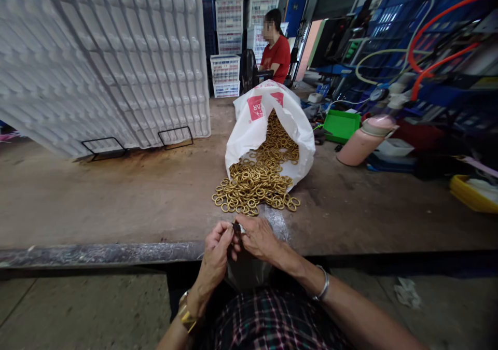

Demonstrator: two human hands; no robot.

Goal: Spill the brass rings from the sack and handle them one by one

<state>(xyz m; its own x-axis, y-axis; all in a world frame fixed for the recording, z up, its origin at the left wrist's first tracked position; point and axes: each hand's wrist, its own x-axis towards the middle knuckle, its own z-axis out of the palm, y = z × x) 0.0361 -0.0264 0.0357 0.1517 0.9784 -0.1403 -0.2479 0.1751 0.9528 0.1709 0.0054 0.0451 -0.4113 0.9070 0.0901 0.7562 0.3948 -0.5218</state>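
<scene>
At the near edge of the counter, low in the middle of the view, a small dark piece sits pinched between the two hands; what it is cannot be told. The left hand closes its fingers on it from nine o'clock, and the right hand grips it from three o'clock, fingertips meeting. Just beyond, at twelve o'clock, a heap of brass rings spills from a white plastic bag lying on its side. Farther off at ten o'clock stand white moulded trays. At two o'clock lie a green tray and a pink flask. At twelve o'clock, far back, a person in a red shirt sits.
</scene>
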